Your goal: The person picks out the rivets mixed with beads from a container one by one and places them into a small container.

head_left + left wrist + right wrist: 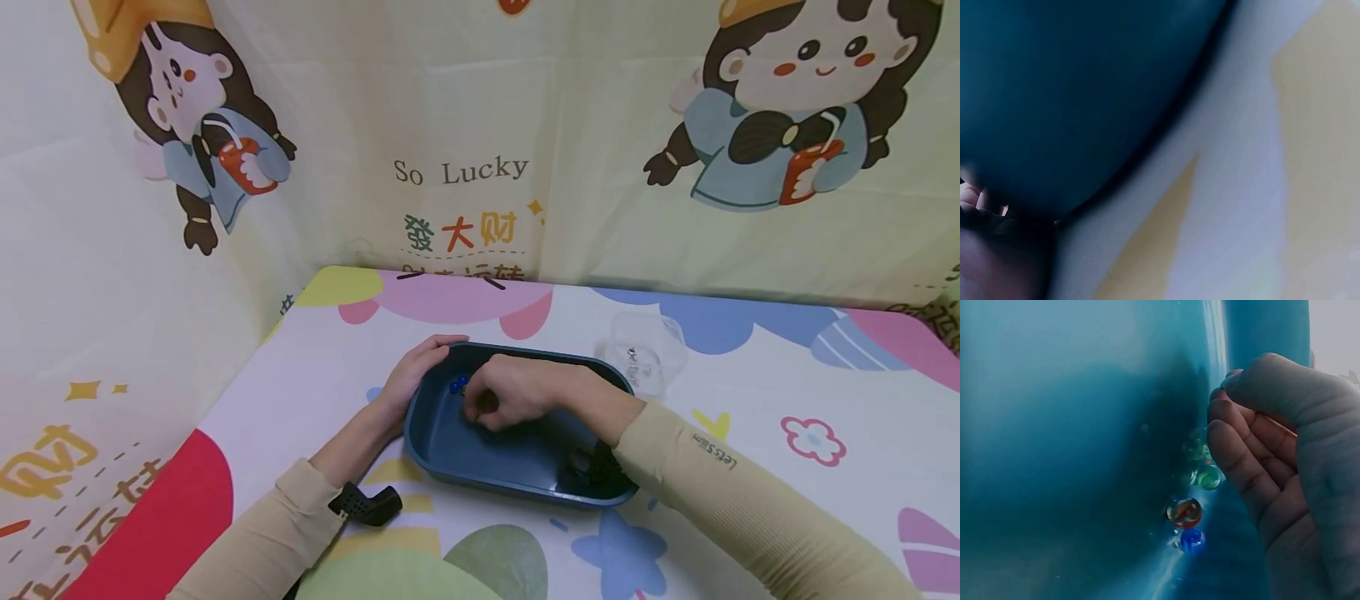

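A dark blue tray [480, 454] with rounded corners lies on the table. At its left end my left hand [408, 383] holds the rim; part of that hand also shows in the left wrist view's lower left corner. My right hand [521, 387] is inside the tray with fingers curled and the thumb and fingertips together. Whether they pinch anything is hidden. Close to these fingers, several glass marbles lie along the tray's end: a blue marble [1191, 540], an orange-red marble [1184, 513] and a green marble [1209, 477] among them.
Behind the tray's right end stands a clear plastic container [648, 346] with small shiny things in it. A black device [367, 504] is strapped to my left wrist. Something dark [592, 467] shows under the right cuff. A printed cloth [465, 100] hangs behind the table.
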### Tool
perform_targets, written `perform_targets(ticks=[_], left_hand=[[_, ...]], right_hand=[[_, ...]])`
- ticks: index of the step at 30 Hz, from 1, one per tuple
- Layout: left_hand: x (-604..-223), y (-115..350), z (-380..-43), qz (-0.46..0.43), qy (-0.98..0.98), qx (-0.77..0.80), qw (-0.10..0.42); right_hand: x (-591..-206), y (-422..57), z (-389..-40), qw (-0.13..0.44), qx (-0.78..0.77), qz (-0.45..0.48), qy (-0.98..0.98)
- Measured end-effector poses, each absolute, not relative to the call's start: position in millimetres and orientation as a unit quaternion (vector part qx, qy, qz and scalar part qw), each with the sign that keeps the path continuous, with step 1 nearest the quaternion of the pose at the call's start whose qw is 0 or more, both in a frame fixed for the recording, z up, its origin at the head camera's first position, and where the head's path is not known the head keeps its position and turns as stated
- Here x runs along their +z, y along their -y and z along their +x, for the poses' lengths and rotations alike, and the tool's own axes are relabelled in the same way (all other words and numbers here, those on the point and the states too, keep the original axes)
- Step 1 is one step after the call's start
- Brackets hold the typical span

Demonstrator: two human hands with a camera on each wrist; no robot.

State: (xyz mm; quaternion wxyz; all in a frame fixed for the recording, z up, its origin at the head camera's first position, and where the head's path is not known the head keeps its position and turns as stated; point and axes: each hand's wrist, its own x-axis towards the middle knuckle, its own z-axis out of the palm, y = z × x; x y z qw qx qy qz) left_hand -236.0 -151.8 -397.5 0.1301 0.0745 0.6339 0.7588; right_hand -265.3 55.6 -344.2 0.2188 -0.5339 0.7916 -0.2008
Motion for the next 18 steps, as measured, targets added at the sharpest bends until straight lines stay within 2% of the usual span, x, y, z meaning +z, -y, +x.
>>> perform_targets(ticks=[18], left_hand=[[-399.2,151.4,-235.9,0.088,-0.626,0.764,0.131]], right_hand=[[-329.2,-73.8,-266.5,0.125,-0.32,-0.509,-0.789]])
